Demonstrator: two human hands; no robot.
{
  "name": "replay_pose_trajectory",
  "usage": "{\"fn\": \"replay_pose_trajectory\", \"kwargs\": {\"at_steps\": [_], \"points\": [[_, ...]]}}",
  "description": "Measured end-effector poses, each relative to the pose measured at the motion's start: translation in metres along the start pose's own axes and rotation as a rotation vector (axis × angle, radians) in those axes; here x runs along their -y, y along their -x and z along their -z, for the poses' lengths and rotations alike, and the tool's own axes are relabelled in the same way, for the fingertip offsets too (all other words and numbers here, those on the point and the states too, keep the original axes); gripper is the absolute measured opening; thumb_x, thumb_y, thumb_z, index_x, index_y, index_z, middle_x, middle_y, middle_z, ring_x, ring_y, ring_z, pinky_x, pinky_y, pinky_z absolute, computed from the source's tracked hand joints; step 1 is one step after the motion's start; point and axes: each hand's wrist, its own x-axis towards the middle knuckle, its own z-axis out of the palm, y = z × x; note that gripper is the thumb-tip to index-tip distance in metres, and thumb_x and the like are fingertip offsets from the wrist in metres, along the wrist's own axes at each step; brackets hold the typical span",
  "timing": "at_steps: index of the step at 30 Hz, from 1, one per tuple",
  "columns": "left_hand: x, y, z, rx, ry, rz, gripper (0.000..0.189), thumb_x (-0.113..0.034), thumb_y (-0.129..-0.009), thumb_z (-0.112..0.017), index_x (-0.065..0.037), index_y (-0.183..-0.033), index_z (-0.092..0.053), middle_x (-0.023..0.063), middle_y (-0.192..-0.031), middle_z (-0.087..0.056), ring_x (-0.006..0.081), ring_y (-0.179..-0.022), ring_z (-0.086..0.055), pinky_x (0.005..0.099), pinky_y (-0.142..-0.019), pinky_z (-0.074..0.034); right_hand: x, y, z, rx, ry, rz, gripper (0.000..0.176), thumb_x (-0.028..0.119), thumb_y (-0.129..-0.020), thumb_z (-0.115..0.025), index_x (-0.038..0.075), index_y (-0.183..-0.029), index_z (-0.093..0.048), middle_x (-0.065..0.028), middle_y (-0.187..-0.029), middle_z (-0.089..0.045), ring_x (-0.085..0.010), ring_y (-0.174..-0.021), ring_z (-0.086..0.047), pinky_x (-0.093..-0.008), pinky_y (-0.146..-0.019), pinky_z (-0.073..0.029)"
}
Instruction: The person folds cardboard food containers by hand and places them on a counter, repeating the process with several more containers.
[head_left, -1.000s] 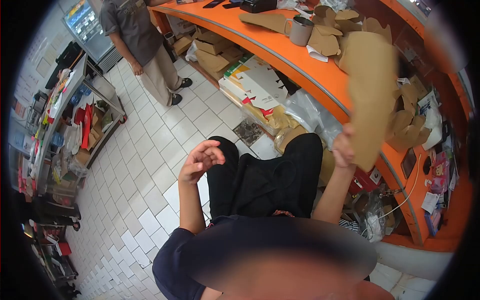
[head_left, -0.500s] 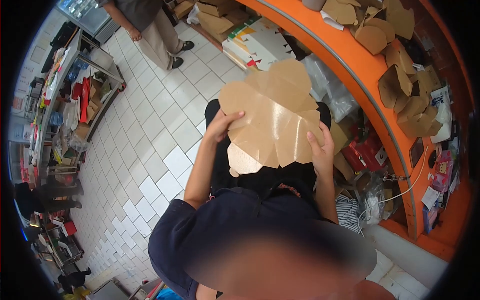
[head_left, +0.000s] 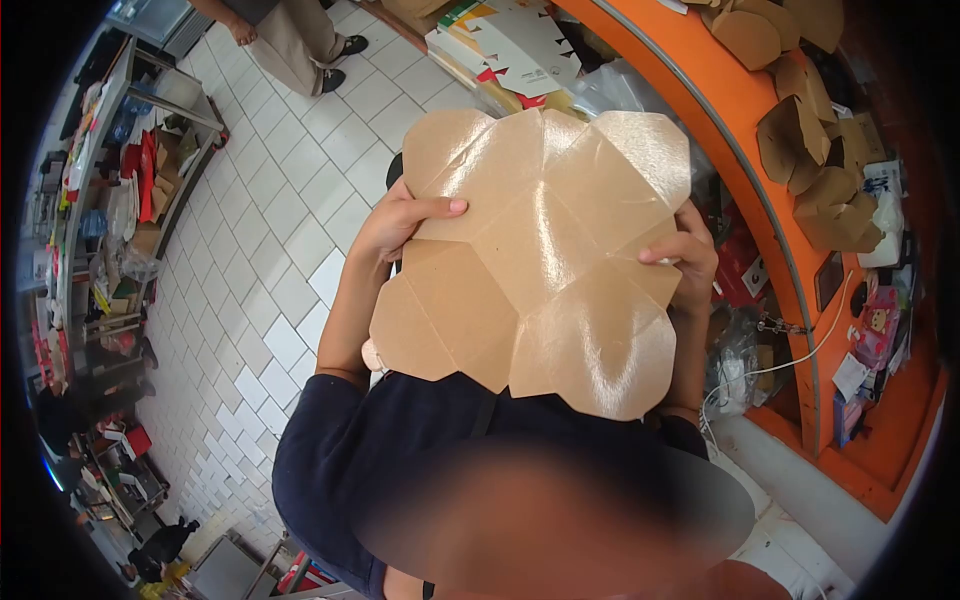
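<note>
A brown cardboard box blank (head_left: 545, 250), unfolded with creased flaps and a glossy inner face, is held up over my lap. My left hand (head_left: 400, 222) grips its left side, thumb on the shiny face and fingers hidden behind. On the opposite edge my right hand (head_left: 688, 262) pinches the card, thumb lying on top and the other fingers mostly behind it. The lower flaps spread toward my chest and cover most of my legs.
An orange counter (head_left: 735, 125) curves along the right, bearing several folded brown boxes (head_left: 835, 205), a cable and small goods. A printed white carton (head_left: 510, 50) stands ahead. Left are a loaded metal shelf (head_left: 180, 110) and tiled floor (head_left: 290, 200); another person (head_left: 295, 45) stands at the top.
The box blank has come closer to me, its flaps opened out wider and flatter. Both hands still hold its sides and have moved further apart.
</note>
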Motion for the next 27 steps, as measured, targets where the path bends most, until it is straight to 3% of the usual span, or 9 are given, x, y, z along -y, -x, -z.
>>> {"fn": "replay_pose_trajectory", "kwargs": {"at_steps": [3, 8, 13, 15, 17, 19, 21, 23, 27], "points": [[0.006, 0.004, -0.009, -0.032, 0.04, -0.097, 0.051, -0.004, -0.072, -0.067, 0.002, -0.118, -0.047, 0.0114, -0.107, -0.058, 0.0161, -0.093, -0.059, 0.0288, -0.08, -0.047, 0.001, 0.006, -0.023, -0.256, -0.213, 0.038, 0.013, 0.007, -0.068, -0.07, 0.006, -0.075, -0.06, -0.0194, -0.114, -0.049, -0.0321, -0.109, -0.048, -0.0375, -0.088, -0.039], [0.016, 0.008, -0.026, -0.039, 0.021, -0.105, 0.049, -0.004, -0.073, -0.067, 0.003, -0.116, -0.047, 0.0106, -0.105, -0.059, 0.0149, -0.092, -0.058, 0.0279, -0.08, -0.047, -0.005, 0.019, -0.024, -0.295, -0.263, 0.14, 0.016, 0.015, -0.084, -0.06, 0.003, -0.094, -0.055, -0.0137, -0.075, -0.06, -0.0203, -0.066, -0.058, -0.0338, -0.07, -0.048], [0.017, 0.003, -0.028, -0.017, -0.06, -0.118, 0.046, -0.004, -0.075, -0.066, 0.003, -0.115, -0.047, 0.0101, -0.104, -0.059, 0.0143, -0.091, -0.058, 0.0279, -0.079, -0.047, -0.014, 0.012, -0.034, -0.437, -0.754, -0.029, 0.031, 0.014, -0.078, -0.067, -0.001, -0.103, -0.057, -0.0104, -0.071, -0.061, -0.0168, -0.061, -0.053, -0.0337, -0.069, -0.048], [0.01, 0.004, -0.025, 0.03, -0.118, -0.101, 0.046, -0.004, -0.076, -0.065, 0.003, -0.116, -0.046, 0.01, -0.105, -0.058, 0.0143, -0.094, -0.057, 0.0276, -0.08, -0.046, -0.035, 0.013, -0.018, 0.084, -0.873, -0.017, 0.023, 0.01, -0.075, -0.069, -0.002, -0.093, -0.061, -0.0105, -0.068, -0.062, -0.0172, -0.061, -0.054, -0.0343, -0.07, -0.049], [0.009, 0.001, -0.025, 0.087, -0.132, -0.149, 0.047, -0.005, -0.077, -0.065, 0.003, -0.118, -0.044, 0.0092, -0.106, -0.058, 0.0133, -0.095, -0.056, 0.0264, -0.082, -0.045, -0.037, 0.015, -0.007, 0.229, -0.836, -0.079, 0.018, 0.01, -0.072, -0.071, -0.002, -0.083, -0.063, -0.0102, -0.067, -0.062, -0.0178, -0.061, -0.055, -0.0336, -0.071, -0.049], [0.016, -0.003, -0.024, 0.188, -0.407, -0.233, 0.049, -0.005, -0.078, -0.064, 0.003, -0.121, -0.042, 0.0086, -0.107, -0.057, 0.0125, -0.094, -0.056, 0.0261, -0.082, -0.044, -0.042, 0.016, 0.001, 0.675, -0.725, -0.344, 0.022, 0.011, -0.071, -0.073, -0.002, -0.085, -0.062, -0.0105, -0.067, -0.063, -0.0176, -0.061, -0.056, -0.0299, -0.068, -0.05], [0.008, -0.007, -0.022, 0.185, -0.381, -0.199, 0.051, -0.007, -0.078, -0.064, 0.003, -0.123, -0.042, 0.0084, -0.109, -0.057, 0.0124, -0.097, -0.054, 0.0263, -0.083, -0.043, -0.052, 0.027, 0.008, 0.669, -0.78, -0.348, 0.018, 0.011, -0.077, -0.066, -0.003, -0.089, -0.061, -0.0131, -0.072, -0.063, -0.0156, -0.071, -0.059, -0.0259, -0.065, -0.05], [-0.01, -0.013, -0.017, 0.18, -0.344, -0.059, 0.057, -0.01, -0.076, -0.067, 0.002, -0.125, -0.04, 0.0094, -0.114, -0.054, 0.016, -0.105, -0.051, 0.0291, -0.088, -0.04, -0.06, 0.038, 0.001, -0.398, -0.111, -0.244, 0.016, 0.011, -0.084, -0.057, -0.004, -0.09, -0.06, -0.0125, -0.08, -0.06, -0.0138, -0.079, -0.058, -0.0255, -0.068, -0.05], [-0.018, -0.043, -0.021, 0.314, -0.407, -0.076, 0.051, -0.011, -0.076, -0.066, 0.002, -0.121, -0.045, 0.0084, -0.108, -0.058, 0.0139, -0.097, -0.055, 0.0261, -0.083, -0.044, -0.035, -0.004, -0.005, -0.426, -0.59, -0.367, 0.015, 0.014, -0.083, -0.056, 0.0, -0.088, -0.061, -0.0088, -0.085, -0.056, -0.0136, -0.082, -0.056, -0.0263, -0.072, -0.048]]}}
